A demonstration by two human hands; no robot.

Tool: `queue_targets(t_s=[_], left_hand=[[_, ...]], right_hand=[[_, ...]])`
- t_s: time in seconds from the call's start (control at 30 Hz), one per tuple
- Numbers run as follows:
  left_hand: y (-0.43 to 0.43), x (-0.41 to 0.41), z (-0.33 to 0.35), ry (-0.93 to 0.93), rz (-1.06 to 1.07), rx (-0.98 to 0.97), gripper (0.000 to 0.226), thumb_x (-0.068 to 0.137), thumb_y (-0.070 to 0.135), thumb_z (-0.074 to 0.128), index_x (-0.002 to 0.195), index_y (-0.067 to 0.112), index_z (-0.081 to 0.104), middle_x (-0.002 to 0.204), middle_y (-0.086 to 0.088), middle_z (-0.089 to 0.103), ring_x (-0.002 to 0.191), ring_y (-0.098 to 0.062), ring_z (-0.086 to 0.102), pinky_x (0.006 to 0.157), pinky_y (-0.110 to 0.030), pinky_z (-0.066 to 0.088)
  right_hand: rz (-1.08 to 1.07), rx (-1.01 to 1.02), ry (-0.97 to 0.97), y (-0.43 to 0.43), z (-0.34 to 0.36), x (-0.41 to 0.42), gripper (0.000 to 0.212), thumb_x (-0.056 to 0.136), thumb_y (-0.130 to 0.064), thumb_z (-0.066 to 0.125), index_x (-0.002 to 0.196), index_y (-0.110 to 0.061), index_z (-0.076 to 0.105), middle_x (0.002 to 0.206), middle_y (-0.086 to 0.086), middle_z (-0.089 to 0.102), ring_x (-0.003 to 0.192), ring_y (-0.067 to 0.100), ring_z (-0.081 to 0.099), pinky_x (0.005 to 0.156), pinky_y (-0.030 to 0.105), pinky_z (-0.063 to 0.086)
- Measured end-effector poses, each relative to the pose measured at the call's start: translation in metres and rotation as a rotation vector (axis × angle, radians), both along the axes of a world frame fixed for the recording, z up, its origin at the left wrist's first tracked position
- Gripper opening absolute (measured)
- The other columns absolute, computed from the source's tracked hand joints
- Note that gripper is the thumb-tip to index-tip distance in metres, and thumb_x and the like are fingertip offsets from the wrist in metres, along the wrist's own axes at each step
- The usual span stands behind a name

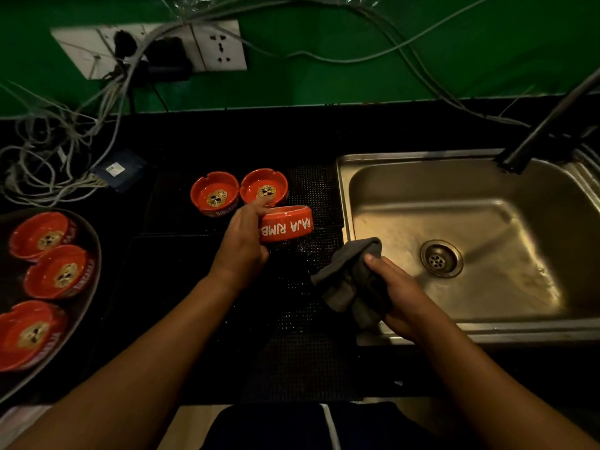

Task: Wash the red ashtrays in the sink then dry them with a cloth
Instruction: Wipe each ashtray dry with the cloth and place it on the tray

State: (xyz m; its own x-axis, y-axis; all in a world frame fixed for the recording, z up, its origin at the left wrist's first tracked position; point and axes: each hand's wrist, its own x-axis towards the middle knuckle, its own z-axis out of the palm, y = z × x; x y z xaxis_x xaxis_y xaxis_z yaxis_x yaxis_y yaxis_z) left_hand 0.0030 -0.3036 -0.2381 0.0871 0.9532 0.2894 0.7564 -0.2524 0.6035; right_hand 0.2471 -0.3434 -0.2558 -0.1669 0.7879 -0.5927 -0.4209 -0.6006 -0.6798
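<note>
The left hand clamps the ashtray bottom-up; the cloth, bunched in the right hand, sits just right of it, apart. Cloth goes up-left, I'd judge.

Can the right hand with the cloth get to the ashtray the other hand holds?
Probably yes. The right hand, gripping the grey cloth, is near the red ashtray held in the left hand, and only bare black mat lies between them.

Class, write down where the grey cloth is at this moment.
In the head view the grey cloth is right of centre, gripped in the right hand at the front-left corner of the sink, near the ashtray the left hand holds.
</note>
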Motion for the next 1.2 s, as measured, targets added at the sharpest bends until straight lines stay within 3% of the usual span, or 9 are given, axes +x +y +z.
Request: queue_targets(t_s=[0.1,0.23,0.33,0.43,0.6,0.7,0.83,1.0,1.2], left_hand=[[0.003,-0.003,0.011,-0.098,0.042,-0.063,0.056,0.076,-0.019,0.053,0.127,0.001,0.044,0.123,-0.013,0.049,0.100,-0.015,0.051,0.070,-0.012,0.040],[0.001,-0.010,0.020,-0.404,0.231,-0.242,0.031,0.085,-0.003,0.056,0.108,0.012,0.042,0.089,0.006,0.051,0.073,-0.004,0.054,0.050,-0.012,0.042],[0.000,-0.021,0.016,-0.653,0.336,-0.543,0.019,0.091,0.011,0.055,0.106,0.011,0.043,0.091,-0.001,0.055,0.074,-0.011,0.058,0.055,-0.022,0.046],[-0.009,-0.033,0.011,-1.009,0.325,-0.884,0.032,0.087,0.013,0.055,0.116,0.000,0.049,0.105,-0.019,0.063,0.085,-0.030,0.066,0.060,-0.035,0.056],[-0.032,-0.053,0.018,-1.399,0.093,-1.070,0.044,0.088,0.046,0.053,0.111,0.009,0.063,0.104,-0.019,0.071,0.093,-0.032,0.069,0.079,-0.046,0.055],[-0.035,-0.069,0.016,-1.606,-0.009,-1.163,0.072,0.085,0.071,0.032,0.116,0.016,0.065,0.119,-0.022,0.065,0.108,-0.041,0.061,0.093,-0.060,0.044],[-0.037,-0.088,0.016,-1.612,-0.146,-1.255,0.066,0.091,0.062,0.029,0.128,0.016,0.059,0.123,-0.019,0.062,0.104,-0.036,0.064,0.085,-0.054,0.051],[-0.037,-0.100,0.016,-1.558,-0.172,-1.292,0.062,0.091,0.056,0.032,0.120,0.012,0.064,0.116,-0.018,0.066,0.099,-0.035,0.064,0.086,-0.053,0.049],[-0.042,-0.104,0.015,-1.508,-0.188,-1.346,0.063,0.090,0.061,0.029,0.124,0.019,0.060,0.126,-0.016,0.062,0.104,-0.034,0.060,0.082,-0.052,0.048]], right_hand=[[-0.032,0.069,0.017,-0.004,0.005,-0.013,0.029,0.082,-0.024,0.059,0.108,-0.011,0.059,0.103,0.014,0.069,0.091,0.023,0.067,0.080,0.036,0.053],[-0.058,0.218,-0.008,-0.005,0.028,-0.031,0.030,0.077,-0.020,0.061,0.105,-0.012,0.059,0.095,0.009,0.072,0.086,0.020,0.069,0.073,0.031,0.057],[-0.019,0.338,-0.119,-0.001,0.052,-0.047,0.031,0.074,-0.022,0.067,0.104,-0.016,0.061,0.096,0.006,0.073,0.091,0.022,0.069,0.079,0.036,0.057],[0.087,0.431,-0.338,0.003,0.070,-0.070,0.032,0.077,-0.025,0.071,0.107,-0.022,0.058,0.106,0.005,0.070,0.101,0.024,0.067,0.085,0.038,0.055],[0.194,0.671,-1.040,-0.001,0.077,-0.119,0.040,0.081,-0.032,0.073,0.109,-0.038,0.044,0.120,-0.003,0.044,0.106,0.011,0.051,0.084,0.011,0.043],[0.285,0.782,-1.258,-0.015,0.073,-0.147,0.037,0.083,-0.041,0.068,0.117,-0.034,0.055,0.131,-0.001,0.032,0.122,0.020,0.037,0.105,0.024,0.034],[0.468,0.841,-1.431,-0.031,0.076,-0.174,0.045,0.090,-0.051,0.052,0.129,-0.030,0.056,0.141,-0.008,0.021,0.119,0.014,0.017,0.101,0.026,0.021],[0.652,0.888,-1.529,-0.036,0.071,-0.187,0.041,0.094,-0.034,0.052,0.134,-0.025,0.055,0.144,0.000,0.034,0.113,0.030,0.035,0.104,0.034,0.033],[0.637,0.662,-1.577,-0.038,0.069,-0.200,0.052,0.095,-0.048,0.045,0.144,-0.042,0.032,0.149,-0.001,0.013,0.121,0.029,0.025,0.103,0.038,0.035]])
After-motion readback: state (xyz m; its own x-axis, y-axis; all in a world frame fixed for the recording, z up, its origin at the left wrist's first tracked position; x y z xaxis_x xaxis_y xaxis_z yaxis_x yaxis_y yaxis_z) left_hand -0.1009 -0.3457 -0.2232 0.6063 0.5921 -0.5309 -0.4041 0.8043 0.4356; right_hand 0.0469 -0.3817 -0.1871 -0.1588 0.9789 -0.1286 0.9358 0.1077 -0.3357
